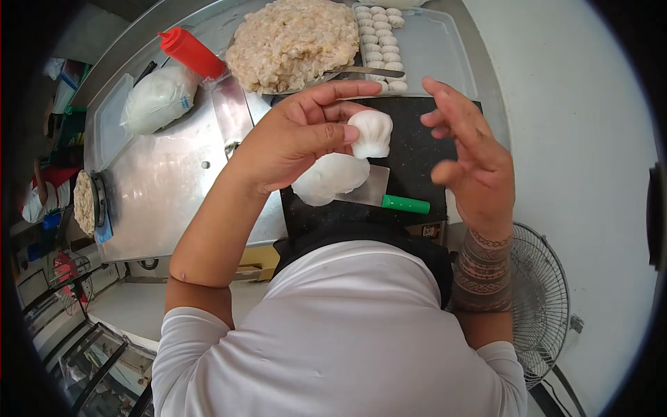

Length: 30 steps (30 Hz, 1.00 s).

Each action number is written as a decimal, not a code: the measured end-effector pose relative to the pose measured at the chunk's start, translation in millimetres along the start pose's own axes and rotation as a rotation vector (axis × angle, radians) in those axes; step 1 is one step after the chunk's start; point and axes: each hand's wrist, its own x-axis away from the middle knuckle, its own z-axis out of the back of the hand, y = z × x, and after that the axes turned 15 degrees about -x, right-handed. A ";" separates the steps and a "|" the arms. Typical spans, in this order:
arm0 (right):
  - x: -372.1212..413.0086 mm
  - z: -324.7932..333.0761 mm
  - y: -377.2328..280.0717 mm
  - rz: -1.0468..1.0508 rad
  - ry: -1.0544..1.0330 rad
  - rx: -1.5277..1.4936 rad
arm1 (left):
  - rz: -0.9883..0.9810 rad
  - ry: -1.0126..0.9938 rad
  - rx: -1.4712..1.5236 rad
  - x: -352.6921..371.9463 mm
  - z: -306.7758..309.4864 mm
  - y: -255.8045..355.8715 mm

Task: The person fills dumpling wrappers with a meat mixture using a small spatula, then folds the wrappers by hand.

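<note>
Between the thumb and fingers of my left hand (316,128) is a white pleated dumpling (372,133), held above the black board. My right hand (476,149) is raised to the right of it, apart from the dumpling, with its fingers curved and spread and nothing in them. Under my left hand lies a lump of white dough (331,178) on the board. Beside the dough rests a broad-bladed scraper or cleaver with a green handle (406,203); the dough covers part of its blade.
Behind the black board (445,187), a large heap of pale filling (292,42) has a metal spatula (368,71) at its edge. Rows of finished dumplings (380,42) sit in a clear tray (438,55). A red squeeze bottle (191,52) and a bagged white mass (161,99) stand left; a fan (538,299) stands right.
</note>
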 end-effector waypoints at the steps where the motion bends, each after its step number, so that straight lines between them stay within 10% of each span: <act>1: -0.4 4.6 -1.8 -0.103 0.032 0.027 | 0.007 0.000 -0.055 -3.6 0.5 -0.5; 9: -29.7 14.6 29.2 -0.237 -0.120 0.222 | 0.045 0.122 -0.240 -38.4 -6.4 -17.6; 15: -67.3 113.9 155.5 -0.250 0.431 0.042 | 0.332 0.009 -0.208 -14.7 12.9 -52.8; 20: -103.0 156.4 265.3 -0.198 0.292 0.366 | 0.568 0.135 -0.784 8.7 22.1 -91.9; 30: -153.4 159.0 343.6 -0.107 0.070 0.708 | 0.654 0.171 -0.648 15.7 41.4 -101.0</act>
